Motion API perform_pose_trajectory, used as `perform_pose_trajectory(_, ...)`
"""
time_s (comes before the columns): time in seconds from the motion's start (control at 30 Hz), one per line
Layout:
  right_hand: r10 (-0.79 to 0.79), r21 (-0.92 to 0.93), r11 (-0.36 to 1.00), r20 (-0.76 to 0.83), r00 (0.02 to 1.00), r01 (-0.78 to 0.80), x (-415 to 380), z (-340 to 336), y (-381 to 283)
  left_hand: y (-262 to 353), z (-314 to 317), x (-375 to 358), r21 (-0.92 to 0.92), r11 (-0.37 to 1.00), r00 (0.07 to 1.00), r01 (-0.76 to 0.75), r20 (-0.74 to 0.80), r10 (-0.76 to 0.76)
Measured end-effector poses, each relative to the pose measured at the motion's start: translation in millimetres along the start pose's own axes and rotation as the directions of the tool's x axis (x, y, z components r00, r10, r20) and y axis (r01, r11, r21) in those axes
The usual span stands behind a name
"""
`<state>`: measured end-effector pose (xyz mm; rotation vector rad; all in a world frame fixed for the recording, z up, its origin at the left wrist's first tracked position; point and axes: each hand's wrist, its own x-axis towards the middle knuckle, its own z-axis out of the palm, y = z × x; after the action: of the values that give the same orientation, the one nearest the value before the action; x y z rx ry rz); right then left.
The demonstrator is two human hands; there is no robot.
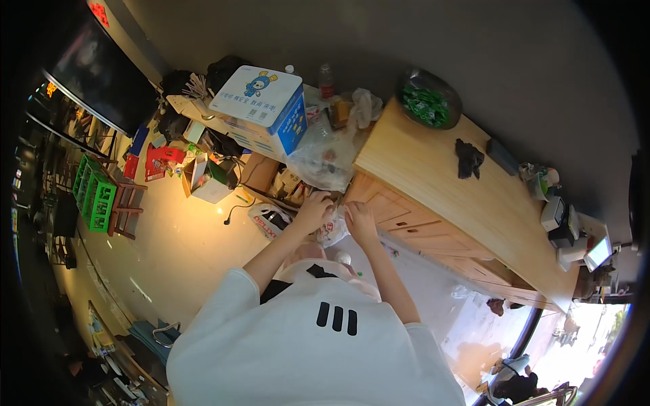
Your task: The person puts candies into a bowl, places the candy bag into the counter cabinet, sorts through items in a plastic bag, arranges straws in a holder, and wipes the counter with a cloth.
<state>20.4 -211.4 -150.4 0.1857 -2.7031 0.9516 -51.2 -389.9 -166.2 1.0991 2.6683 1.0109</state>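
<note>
A thin white plastic bag [332, 232] with red print hangs between my two hands, low in front of my body. My left hand [316, 212] is closed at the bag's left side, its fingers bent inward. On the other side, my right hand [359, 219] pinches the bag's upper edge near the wooden counter front. What the bag contains is hidden. Just left of it stands another white bag [271, 220] with red lettering. Behind my hands, an open drawer or box [288, 184] holds several jumbled small items.
A white and blue printed box [264, 101] and a clear plastic bag [323, 159] sit beyond my hands. The wooden counter [433, 162] bears a dark bowl [428, 98] of green packets. Cartons [207, 179] and a green crate [93, 193] stand left.
</note>
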Motion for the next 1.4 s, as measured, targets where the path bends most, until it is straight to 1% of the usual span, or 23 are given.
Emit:
perform_pose_trajectory(0.03, 0.012, -0.004, 1.0, -0.004, 1.0, -0.012, -2.3, 3.8, 0.2, -14.1, 3.0, 3.4, 0.158, 0.987, 0.999, -0.041, 0.013, 0.04)
perform_pose_trajectory(0.1, 0.073, -0.055, 0.996, 0.095, 0.993, -0.068, -0.1, 13.9, 5.5, -41.1, 9.5, 20.4, 0.218, 0.974, 0.998, -0.053, 0.044, 0.045)
perform_pose_trajectory(0.2, 0.137, -0.054, 0.99, 0.09, 0.986, -0.132, 7.5, 30.7, 6.9, -72.4, 12.5, 45.5, 0.296, 0.954, 0.987, -0.037, 0.159, -0.011)
perform_pose_trajectory(0.27, 0.19, -0.066, 0.981, 0.079, 0.979, -0.185, 9.2, 38.4, 0.0, -89.8, 11.1, 62.1, 0.546, 0.836, 0.879, -0.062, 0.427, -0.214)
perform_pose_trajectory(0.3, 0.223, -0.075, 0.973, 0.084, 0.971, -0.218, 9.1, 41.1, -4.2, -101.9, 16.7, 65.1, 0.539, 0.838, 0.875, -0.086, 0.444, -0.195)
perform_pose_trajectory(0.37, 0.286, -0.068, 0.957, 0.083, 0.955, -0.281, 10.5, 48.9, -8.4, -130.5, 31.9, 70.4, 0.557, 0.827, 0.89, -0.077, 0.412, -0.194)
perform_pose_trajectory(0.5, 0.371, -0.046, 0.929, 0.11, 0.922, -0.368, 14.6, 66.1, -10.4, -152.6, 34.3, 75.4, 0.557, 0.81, 0.872, -0.185, 0.474, -0.127)
perform_pose_trajectory(0.57, 0.389, -0.057, 0.921, 0.059, 0.919, -0.386, 32.6, 68.7, -17.7, -141.1, 15.4, 69.0, 0.573, 0.767, 0.92, -0.29, 0.388, 0.058)
perform_pose_trajectory(0.6, 0.403, -0.066, 0.914, 0.02, 0.915, -0.401, 42.3, 70.2, -22.3, -136.4, 6.4, 66.7, 0.573, 0.765, 0.919, -0.294, 0.389, 0.062)
perform_pose_trajectory(0.67, 0.401, -0.113, 0.912, 0.036, 0.915, -0.395, 60.4, 74.2, -24.2, -125.7, -8.8, 60.5, 0.499, 0.791, 0.929, -0.355, 0.281, 0.241)
perform_pose_trajectory(0.7, 0.398, -0.16, 0.909, 0.055, 0.916, -0.386, 69.2, 76.4, -23.9, -120.1, -19.5, 59.7, 0.496, 0.777, 0.918, -0.388, 0.288, 0.274)
perform_pose_trajectory(0.83, 0.461, -0.231, 0.872, 0.092, 0.882, -0.432, 87.3, 92.5, -21.2, -118.1, -39.3, 51.8, 0.446, 0.797, 0.911, -0.407, 0.265, 0.316)
perform_pose_trajectory(0.9, 0.431, -0.131, 0.893, -0.026, 0.902, -0.431, 85.6, 103.9, -14.0, -120.9, -45.2, 47.3, 0.406, 0.813, 0.906, -0.418, 0.248, 0.342)
perform_pose_trajectory(0.93, 0.429, -0.131, 0.894, -0.02, 0.903, -0.428, 83.0, 109.8, -11.2, -123.6, -48.9, 44.9, 0.407, 0.816, 0.909, -0.411, 0.246, 0.336)
perform_pose_trajectory(1.0, 0.435, -0.073, 0.895, -0.07, 0.898, -0.439, 73.3, 121.0, -6.9, -129.2, -56.4, 40.4, 0.063, 0.941, 0.901, -0.331, 0.317, 0.296)
perform_pose_trajectory(1.03, 0.435, -0.075, 0.895, -0.067, 0.898, -0.439, 66.0, 130.2, -1.4, -139.2, -50.1, 38.3, 0.061, 0.943, 0.902, -0.328, 0.316, 0.293)
perform_pose_trajectory(1.1, 0.479, 0.029, 0.877, -0.12, 0.87, -0.479, 53.0, 148.3, 9.4, -160.0, -32.8, 37.5, -0.089, 0.991, 0.979, -0.098, 0.168, 0.112)
perform_pose_trajectory(1.13, 0.481, 0.029, 0.876, -0.119, 0.869, -0.481, 49.1, 154.1, 15.4, -161.9, -31.8, 39.7, -0.09, 0.991, 0.979, -0.097, 0.17, 0.111)
perform_pose_trajectory(1.2, 0.586, 0.174, 0.791, 0.058, 0.808, -0.586, 40.1, 160.2, 24.7, -166.5, -28.1, 47.3, -0.037, 0.999, 0.995, -0.002, -0.099, -0.001)
perform_pose_trajectory(1.27, 0.595, 0.189, 0.778, 0.084, 0.799, -0.599, 33.2, 156.4, 23.1, -180.4, -11.7, 57.1, -0.035, 0.999, 0.996, 0.033, -0.083, -0.036)
perform_pose_trajectory(1.33, 0.605, 0.203, 0.764, 0.103, 0.79, -0.612, 27.5, 154.0, 23.2, -175.3, -4.1, 67.3, 0.175, 0.966, 0.98, 0.191, -0.095, -0.176)
perform_pose_trajectory(1.37, 0.611, 0.271, 0.746, 0.086, 0.787, -0.609, 23.2, 154.2, 21.6, -175.6, -2.3, 73.8, 0.171, 0.968, 0.981, 0.184, -0.088, -0.171)
perform_pose_trajectory(1.4, 0.619, 0.338, 0.723, 0.071, 0.782, -0.602, 16.8, 155.9, 21.0, -178.1, -0.6, 80.2, 0.144, 0.949, 0.949, 0.281, 0.103, -0.297)
